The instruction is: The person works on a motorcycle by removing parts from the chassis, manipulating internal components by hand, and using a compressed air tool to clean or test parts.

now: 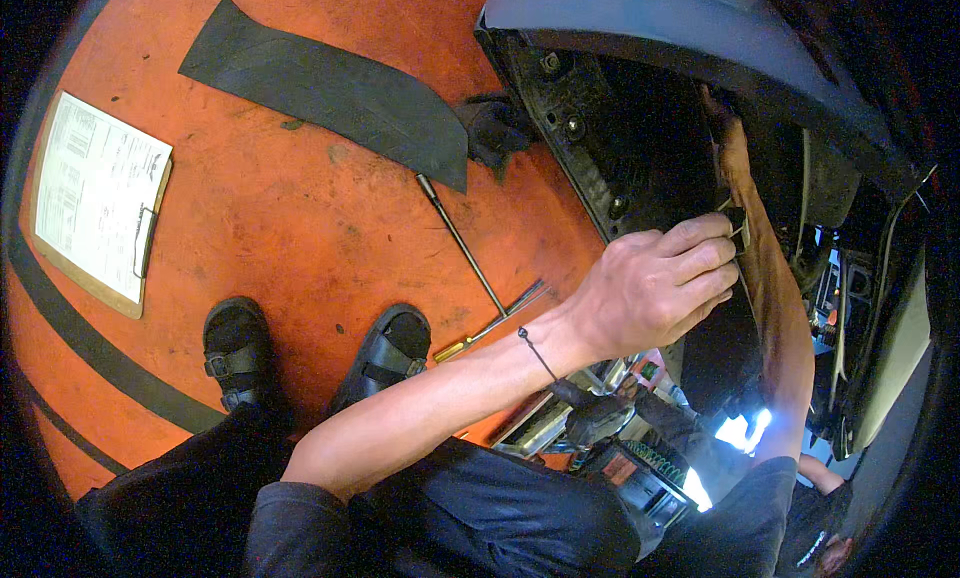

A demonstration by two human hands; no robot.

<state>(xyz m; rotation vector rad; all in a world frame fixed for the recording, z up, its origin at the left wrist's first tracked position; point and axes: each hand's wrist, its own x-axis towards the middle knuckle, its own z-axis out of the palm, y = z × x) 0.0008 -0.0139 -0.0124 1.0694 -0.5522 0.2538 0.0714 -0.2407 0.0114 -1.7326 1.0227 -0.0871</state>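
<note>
My left hand [665,283] is closed, its thumb and fingers pinching a small dark piece [738,221] with a thin metallic edge. What that piece is I cannot make out. It sits close beside my right forearm. My right hand [730,138] reaches up into the dark hollow beneath a blue-grey car body panel [680,13], its fingers mostly hidden in shadow. Left of it runs a black plastic liner [570,128] with several round fasteners along its edge.
On the orange floor lie a dark rubber strip [330,93], a long metal rod tool [460,240], a yellow-handled screwdriver [455,348] and a clipboard with paper [100,193]. Assorted tools and a bright lamp [742,433] are below my arms. Another person's dark sleeve [825,508] shows lower right.
</note>
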